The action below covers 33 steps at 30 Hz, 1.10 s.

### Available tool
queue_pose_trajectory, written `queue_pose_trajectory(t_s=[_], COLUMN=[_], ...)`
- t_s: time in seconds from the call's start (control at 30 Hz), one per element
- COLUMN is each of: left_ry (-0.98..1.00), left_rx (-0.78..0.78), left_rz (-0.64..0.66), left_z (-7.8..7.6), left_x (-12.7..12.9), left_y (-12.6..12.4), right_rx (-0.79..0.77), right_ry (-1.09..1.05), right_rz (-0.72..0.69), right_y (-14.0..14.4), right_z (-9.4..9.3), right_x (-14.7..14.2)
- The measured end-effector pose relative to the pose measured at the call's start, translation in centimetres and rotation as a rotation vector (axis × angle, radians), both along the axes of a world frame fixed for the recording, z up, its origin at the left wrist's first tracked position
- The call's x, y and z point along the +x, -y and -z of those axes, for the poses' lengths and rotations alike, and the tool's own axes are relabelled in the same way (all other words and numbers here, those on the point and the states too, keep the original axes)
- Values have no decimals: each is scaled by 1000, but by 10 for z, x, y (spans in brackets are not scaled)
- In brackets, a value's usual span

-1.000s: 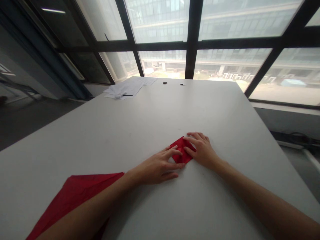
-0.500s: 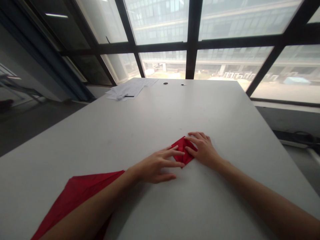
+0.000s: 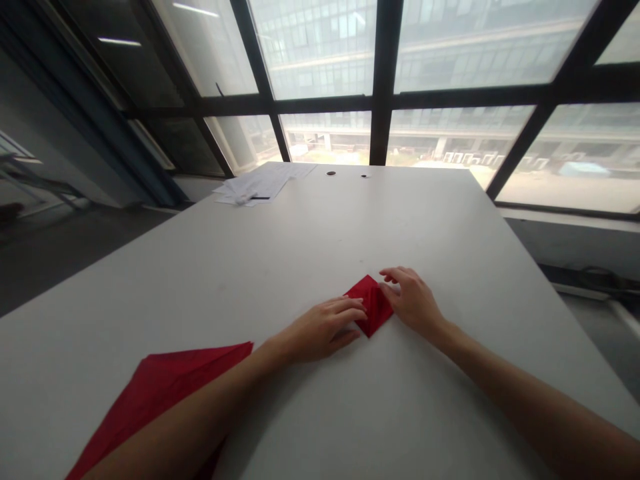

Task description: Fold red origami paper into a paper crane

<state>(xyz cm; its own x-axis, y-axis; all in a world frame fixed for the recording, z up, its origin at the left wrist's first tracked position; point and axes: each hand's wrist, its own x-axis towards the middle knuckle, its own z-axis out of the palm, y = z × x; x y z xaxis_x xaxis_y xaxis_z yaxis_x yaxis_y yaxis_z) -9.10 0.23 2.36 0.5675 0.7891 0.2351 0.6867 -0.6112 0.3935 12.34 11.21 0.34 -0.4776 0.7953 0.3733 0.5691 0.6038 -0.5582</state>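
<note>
Eased half-open right grip to the edge of the folded red paper, rested loosely open left grip on top, without pinching; left its middle easier to see.

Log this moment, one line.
left hand: on small red sheet; right hand: at its right edge; large red sheet: near left; papers: far left

White papers near wide windows

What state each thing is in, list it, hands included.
Small red piece: creased, diamond-shaped outline.
Larger red sheet: wrinkled, partly hidden.
White papers: loose, overlapping.
Curtain: hanging at one side.
Left hand: open, fingers over the small piece's left side.
Right hand: open, thumb at that piece's right edge.
</note>
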Motion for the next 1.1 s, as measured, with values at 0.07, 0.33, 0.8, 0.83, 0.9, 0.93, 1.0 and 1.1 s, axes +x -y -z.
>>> queue_pose_trajectory(t_s=[0.07, 0.33, 0.8, 0.83, 0.9, 0.93, 1.0, 1.1], left_ry=[4, 17, 15, 27, 67, 102, 228, 505], left_rx=[-5, 85, 149, 148, 152, 160, 189, 122], left_rz=[-12, 97, 190, 190, 175, 149, 16, -277], left_z=[0, -1, 2, 3, 5, 6, 10, 16], left_x=[1, 3, 4, 4, 4, 4, 6, 9], left_y=[0, -2, -4, -4, -6, -7, -12, -19], right_rx=[-19, -113, -807, -820, -825, -819, -813, -775], right_ry=[107, 192, -210, -241, -308, -345, -416, -499], right_rz=[5, 17, 101, 86, 52, 27, -61, -219], right_y=[5, 19, 8, 10, 14, 16, 20, 25], right_z=[-4, -20, -40, -40, -39, -38, -37, -32], right_x=[-1, -5, 1, 2, 5, 7, 10, 9])
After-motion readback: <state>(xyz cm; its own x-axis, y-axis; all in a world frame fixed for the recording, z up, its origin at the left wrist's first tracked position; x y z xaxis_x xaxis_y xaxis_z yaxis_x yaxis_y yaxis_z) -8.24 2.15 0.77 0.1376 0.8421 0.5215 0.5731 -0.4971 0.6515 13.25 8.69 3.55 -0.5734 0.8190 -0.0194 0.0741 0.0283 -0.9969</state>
